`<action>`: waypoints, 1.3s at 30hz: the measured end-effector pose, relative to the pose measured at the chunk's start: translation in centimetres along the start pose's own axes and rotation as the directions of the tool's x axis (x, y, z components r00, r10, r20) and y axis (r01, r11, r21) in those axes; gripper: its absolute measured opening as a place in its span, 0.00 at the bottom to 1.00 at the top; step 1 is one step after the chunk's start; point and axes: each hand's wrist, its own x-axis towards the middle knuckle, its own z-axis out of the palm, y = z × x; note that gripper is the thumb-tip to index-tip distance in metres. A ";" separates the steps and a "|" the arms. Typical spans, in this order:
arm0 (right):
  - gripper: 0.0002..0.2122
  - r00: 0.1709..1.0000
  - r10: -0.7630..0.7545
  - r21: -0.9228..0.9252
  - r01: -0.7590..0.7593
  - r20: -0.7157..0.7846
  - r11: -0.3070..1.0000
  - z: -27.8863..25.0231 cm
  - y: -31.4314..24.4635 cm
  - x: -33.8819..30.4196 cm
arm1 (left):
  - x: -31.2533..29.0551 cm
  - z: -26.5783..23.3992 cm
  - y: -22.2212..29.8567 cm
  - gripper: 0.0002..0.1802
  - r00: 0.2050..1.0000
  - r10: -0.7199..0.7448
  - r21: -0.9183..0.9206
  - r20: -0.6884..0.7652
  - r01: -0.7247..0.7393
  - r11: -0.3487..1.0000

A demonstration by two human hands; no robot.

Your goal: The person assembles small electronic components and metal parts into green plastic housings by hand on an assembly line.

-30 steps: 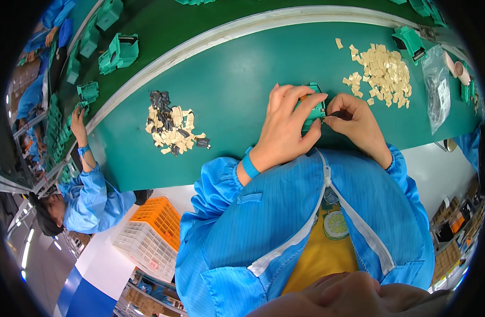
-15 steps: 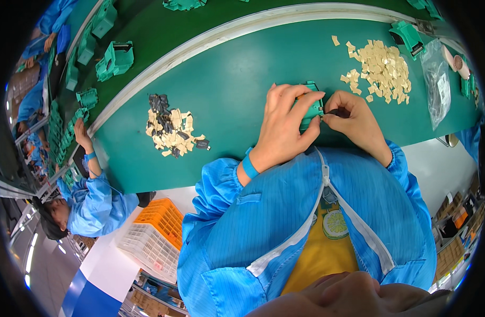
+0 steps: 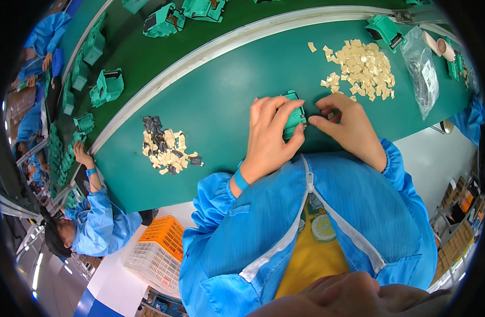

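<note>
My left hand (image 3: 272, 124) holds a small green plastic housing (image 3: 294, 117) against the table, fingers over its far side and thumb along its near edge. A dark strip shows on the housing's right side. Just right of it is my right hand (image 3: 344, 120), its bent thumb and index finger apart, with nothing visible between them. Beyond that hand lies a heap of small cream-coloured pieces (image 3: 365, 68). On the left of the table is a mixed pile of cream pieces (image 3: 170, 148) and black pieces (image 3: 154, 127).
Another green housing (image 3: 384, 31) and a clear plastic bag (image 3: 421, 71) lie at the far right. Past a pale rail (image 3: 200, 58), a green belt carries several housings (image 3: 106, 86). At the left, a co-worker (image 3: 102, 222) reaches toward it. Stacked crates (image 3: 160, 243) stand below.
My right thumb and index finger have parted and drawn back from the housing, where they were pinched on a dark piece. More housings show on the belt. The whole view has shifted slightly.
</note>
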 end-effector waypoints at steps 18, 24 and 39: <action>0.06 0.933 0.007 0.473 -0.189 0.359 0.861 -0.1 0.2 0.7 | -0.4 -1.6 -0.9 0.40 0.998 0.011 -0.206 0.059 0.002 0.979; 0.06 0.941 0.016 0.404 -0.160 0.337 0.901 0.4 -1.2 0.2 | -1.2 -3.3 -0.4 0.37 0.996 -0.032 -0.208 0.079 0.048 0.977; 0.05 0.951 -0.105 0.333 0.002 0.292 0.943 1.4 -2.9 -0.3 | -2.0 -3.5 0.5 0.33 0.968 -0.240 -0.310 0.076 0.251 0.917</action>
